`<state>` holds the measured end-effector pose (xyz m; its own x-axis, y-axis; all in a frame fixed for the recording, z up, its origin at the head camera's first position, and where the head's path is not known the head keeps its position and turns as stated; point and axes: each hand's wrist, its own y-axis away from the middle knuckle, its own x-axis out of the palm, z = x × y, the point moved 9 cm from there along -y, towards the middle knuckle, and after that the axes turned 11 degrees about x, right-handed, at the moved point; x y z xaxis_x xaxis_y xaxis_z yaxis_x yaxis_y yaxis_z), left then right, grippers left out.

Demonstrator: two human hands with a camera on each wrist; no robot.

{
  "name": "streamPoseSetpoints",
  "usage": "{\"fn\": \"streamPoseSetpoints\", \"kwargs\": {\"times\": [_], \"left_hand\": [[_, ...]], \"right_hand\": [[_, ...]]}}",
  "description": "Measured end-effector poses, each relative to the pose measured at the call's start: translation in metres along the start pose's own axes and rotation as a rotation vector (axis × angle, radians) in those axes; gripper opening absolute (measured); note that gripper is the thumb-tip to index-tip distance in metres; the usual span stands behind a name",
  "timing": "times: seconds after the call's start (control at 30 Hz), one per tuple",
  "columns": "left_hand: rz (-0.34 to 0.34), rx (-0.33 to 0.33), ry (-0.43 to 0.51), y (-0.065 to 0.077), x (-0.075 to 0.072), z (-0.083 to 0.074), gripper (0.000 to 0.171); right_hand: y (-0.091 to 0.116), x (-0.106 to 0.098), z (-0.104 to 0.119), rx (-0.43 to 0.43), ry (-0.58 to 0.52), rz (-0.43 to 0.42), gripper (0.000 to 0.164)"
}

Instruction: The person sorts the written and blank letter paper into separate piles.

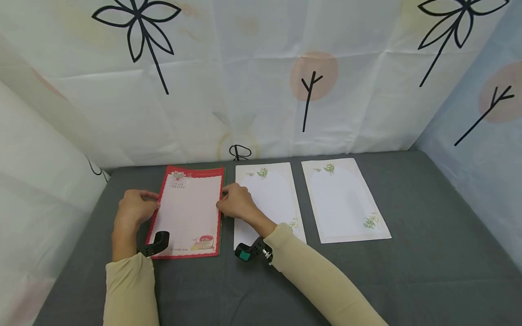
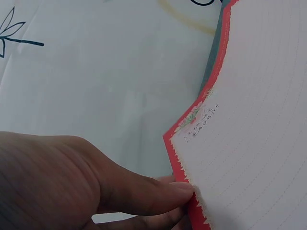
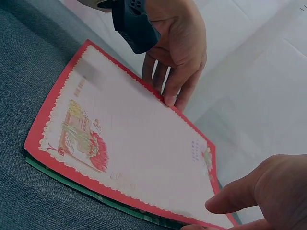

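Observation:
A sheet of letter paper [image 1: 187,217] with a red scalloped border, faint lines and a fruit-crate print lies at the table's left. My left hand [image 1: 136,207] pinches its left edge, thumb [image 2: 175,194] over the red border and fingers behind. At the opposite edge, my right hand [image 1: 238,202] pinches the upper part between thumb [image 3: 230,196] and fingers. Under the red sheet, the edge of green paper [image 3: 120,201] peeks out along one side. In the left wrist view the red sheet looks curved.
Two white sheets with green plant prints lie to the right, a nearer one [image 1: 265,194] partly under my right forearm and a farther one [image 1: 342,199]. A dark grey cloth [image 1: 428,253] covers the table. Printed white curtains [image 1: 253,68] hang behind and at the sides.

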<state>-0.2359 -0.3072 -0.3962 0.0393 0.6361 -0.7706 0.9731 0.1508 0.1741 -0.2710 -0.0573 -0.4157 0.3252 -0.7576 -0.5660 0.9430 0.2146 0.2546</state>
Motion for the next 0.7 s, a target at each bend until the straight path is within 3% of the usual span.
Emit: {"fn": "streamPoseSetpoints", "kwargs": {"times": [0.23,0.5,0.7], "left_hand": [[0.014,-0.049,-0.028,-0.002,0.003,0.006,0.043],[0.053,-0.043,-0.046,-0.004,0.010,0.005,0.053],[0.075,-0.076,-0.038,-0.004,0.014,0.005,0.057]], "right_hand": [[-0.002,0.003,-0.001,0.022,0.020,0.032,0.049],[-0.001,0.001,-0.001,0.028,-0.025,0.053,0.048],[0.001,-0.001,-0.002,0.037,-0.052,0.065,0.049]]}}
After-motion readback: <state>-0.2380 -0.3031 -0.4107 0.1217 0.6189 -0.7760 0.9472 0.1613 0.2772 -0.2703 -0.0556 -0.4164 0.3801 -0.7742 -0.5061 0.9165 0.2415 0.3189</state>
